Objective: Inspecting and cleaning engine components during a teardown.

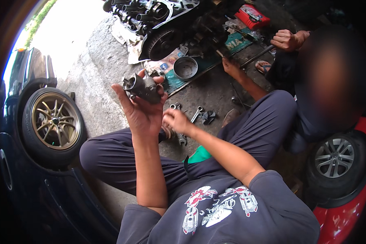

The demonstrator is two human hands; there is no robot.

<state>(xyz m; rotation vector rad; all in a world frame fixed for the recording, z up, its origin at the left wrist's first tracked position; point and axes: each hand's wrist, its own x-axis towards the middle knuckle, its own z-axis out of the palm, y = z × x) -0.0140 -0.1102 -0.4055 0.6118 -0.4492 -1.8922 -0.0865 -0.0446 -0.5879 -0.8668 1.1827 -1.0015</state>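
Note:
My left hand (pixel 144 107) is raised with its fingers curled around a dark metal engine part (pixel 144 90). The part has a round open bore at one end and a shorter stub on its side. Lower and to the right, my right hand (pixel 178 121) is closed, its fingers bent together above the ground. What those fingers hold, if anything, is too small to make out. Beside it lie several wrenches (pixel 197 114) and a small black part (pixel 208 117). A round metal bowl (pixel 186 68) stands beyond my hands.
A partly stripped engine (pixel 166 40) sits ahead. At right, another person's hand (pixel 286 40) grips a long bar (pixel 258 56); their other hand (pixel 233 68) is near the engine. A red case (pixel 252 17) lies behind. Cars with wheels (pixel 55 121) flank me on both sides.

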